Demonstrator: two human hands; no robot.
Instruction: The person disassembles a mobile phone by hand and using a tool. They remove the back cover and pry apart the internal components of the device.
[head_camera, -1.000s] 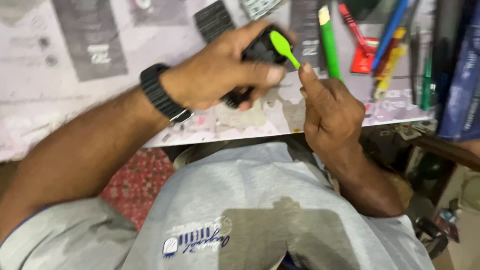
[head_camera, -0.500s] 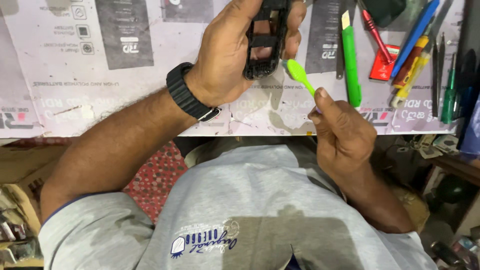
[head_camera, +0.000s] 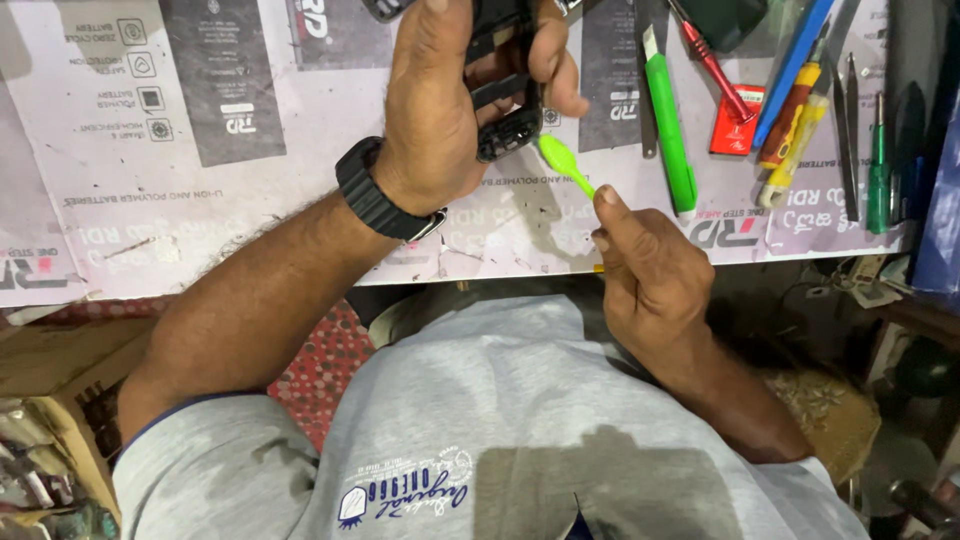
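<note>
Your right hand (head_camera: 650, 270) pinches the green brush (head_camera: 565, 165), its head touching the lower edge of the black frame (head_camera: 505, 95). Keep your left hand (head_camera: 450, 100) clamped firmly around that frame, just above, and stroke lightly. Tools (head_camera: 670, 130) lie on the desk (head_camera: 200, 220) beyond your right hand.

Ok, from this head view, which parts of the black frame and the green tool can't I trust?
Head view only:
- Black frame: top cut off by the picture's edge; middle covered by the left hand.
- Green tool: handle hidden inside the right hand; whether its tip touches the frame is unclear.
- Tools at right: tops cut off.
</note>
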